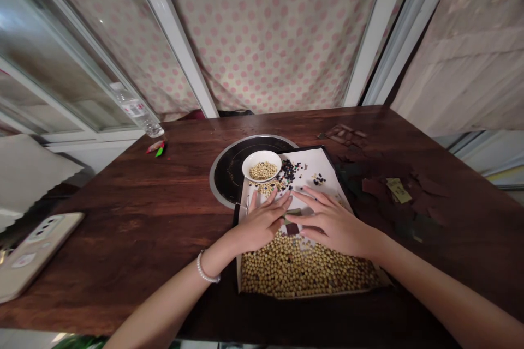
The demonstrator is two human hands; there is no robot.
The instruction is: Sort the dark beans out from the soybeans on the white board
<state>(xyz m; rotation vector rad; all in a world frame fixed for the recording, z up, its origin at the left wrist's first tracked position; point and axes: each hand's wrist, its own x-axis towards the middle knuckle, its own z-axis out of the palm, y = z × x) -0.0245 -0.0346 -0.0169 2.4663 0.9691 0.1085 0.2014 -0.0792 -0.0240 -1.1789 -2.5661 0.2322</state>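
Note:
Both hands are over a shallow box lid [333,163] with a white inside. My left hand [264,223] has its fingers stretched forward, holding nothing that I can see. My right hand [333,223] reaches in from the other side, fingers spread. A small dark red piece [292,228] lies between the hands. Pale yellow beads or beans [303,272] fill the near part of the lid. Beyond the fingertips is a scatter of dark beads [290,170]. A white bowl [262,156] holding more pale ones sits at the lid's far left corner.
A round black inset [225,174] with a silver rim is set in the wooden table [164,218]. Dark red scraps and a yellow paper [398,190] lie to the right. On the left are a phone [36,251], a plastic bottle [137,110] and a wrapper [155,146].

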